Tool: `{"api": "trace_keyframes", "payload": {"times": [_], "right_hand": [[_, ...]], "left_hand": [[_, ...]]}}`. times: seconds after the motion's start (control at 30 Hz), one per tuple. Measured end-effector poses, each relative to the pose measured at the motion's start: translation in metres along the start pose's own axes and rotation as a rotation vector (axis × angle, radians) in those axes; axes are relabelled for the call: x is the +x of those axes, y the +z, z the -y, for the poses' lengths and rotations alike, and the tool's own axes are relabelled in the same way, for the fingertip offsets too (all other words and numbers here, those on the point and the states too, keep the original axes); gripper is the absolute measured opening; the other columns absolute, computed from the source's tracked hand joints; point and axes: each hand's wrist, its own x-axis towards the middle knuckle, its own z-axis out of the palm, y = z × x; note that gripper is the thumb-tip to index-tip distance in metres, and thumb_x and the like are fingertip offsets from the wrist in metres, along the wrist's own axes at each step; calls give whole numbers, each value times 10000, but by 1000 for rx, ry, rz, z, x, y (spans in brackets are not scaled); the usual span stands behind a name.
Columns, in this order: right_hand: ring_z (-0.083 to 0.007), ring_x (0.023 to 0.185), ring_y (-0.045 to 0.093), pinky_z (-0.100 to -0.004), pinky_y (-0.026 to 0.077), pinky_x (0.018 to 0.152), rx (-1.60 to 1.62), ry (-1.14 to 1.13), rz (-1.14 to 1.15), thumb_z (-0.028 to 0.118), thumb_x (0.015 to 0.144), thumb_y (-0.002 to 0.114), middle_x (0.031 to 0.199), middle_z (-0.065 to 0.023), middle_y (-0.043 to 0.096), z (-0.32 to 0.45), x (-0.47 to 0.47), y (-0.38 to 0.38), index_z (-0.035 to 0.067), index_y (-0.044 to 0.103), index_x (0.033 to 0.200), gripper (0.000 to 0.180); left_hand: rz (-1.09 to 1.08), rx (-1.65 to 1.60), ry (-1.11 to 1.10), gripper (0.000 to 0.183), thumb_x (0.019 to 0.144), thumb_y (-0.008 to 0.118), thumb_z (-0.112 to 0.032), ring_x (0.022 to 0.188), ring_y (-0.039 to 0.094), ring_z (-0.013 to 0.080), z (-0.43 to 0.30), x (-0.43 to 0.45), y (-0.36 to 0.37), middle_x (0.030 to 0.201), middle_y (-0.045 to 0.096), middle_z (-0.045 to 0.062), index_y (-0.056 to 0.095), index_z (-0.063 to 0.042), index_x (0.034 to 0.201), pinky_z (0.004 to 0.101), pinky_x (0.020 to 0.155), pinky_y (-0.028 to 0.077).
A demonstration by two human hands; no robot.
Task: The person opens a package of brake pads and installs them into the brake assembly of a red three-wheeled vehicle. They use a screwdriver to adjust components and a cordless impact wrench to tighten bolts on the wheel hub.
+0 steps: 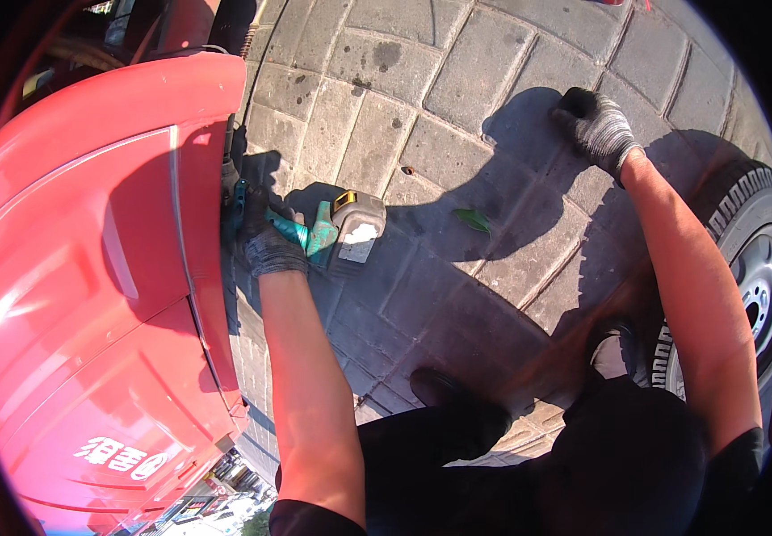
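My left hand (pixel 267 236), in a dark knitted glove, is closed around the teal grip of a cordless power tool (pixel 322 231) at the lower edge of a red vehicle body panel (pixel 208 201). The tool's grey battery pack points towards the middle of the view; its front end is partly hidden by the hand and in shadow. My right hand (pixel 592 127), gloved in grey and black, is raised over the paving at the upper right with its fingers curled. Whether anything small is inside those fingers cannot be seen.
A tyre on a steel wheel (pixel 758 285) stands at the right, beside my right arm. Grey block paving (pixel 366 141) lies below, with a green leaf (pixel 473 220) on it. My dark-clad legs (pixel 446 429) are at the bottom. A thin cable or hose runs near the panel's top corner.
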Motion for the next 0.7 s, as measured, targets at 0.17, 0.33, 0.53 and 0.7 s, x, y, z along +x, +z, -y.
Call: {"api": "trace_keyframes", "payload": {"times": [0.17,0.33,0.53,0.7], "right_hand": [[-303,899,690,-378,526,811,32,37,28,325,858,649,958,-173,711,7,-2,-5,26,680,1045,354],[-310,897,688,-385,524,804,25,29,2,314,850,655,952,-174,710,7,-4,-4,28,681,1036,342],[-310,882,688,-384,524,796,80,67,33,317,848,659,939,-174,710,6,-3,-2,30,682,1021,336],[-301,853,690,-383,525,777,63,55,30,313,849,663,912,-167,711,6,-2,-3,30,683,1018,330]], "left_hand": [[-68,-59,-44,370,689,789,-266,635,534,181,11,13,-9,870,623,-2,654,-179,1023,348,523,435],[-72,-44,-86,426,759,707,-376,551,549,194,18,39,-21,919,686,51,650,-139,1108,353,446,422],[61,-102,-83,478,769,706,-352,647,593,191,18,36,-23,999,693,56,620,-127,1182,364,503,462],[147,-76,-69,490,773,722,-311,727,613,196,13,15,-22,1008,684,47,608,-131,1213,340,610,501]]}}
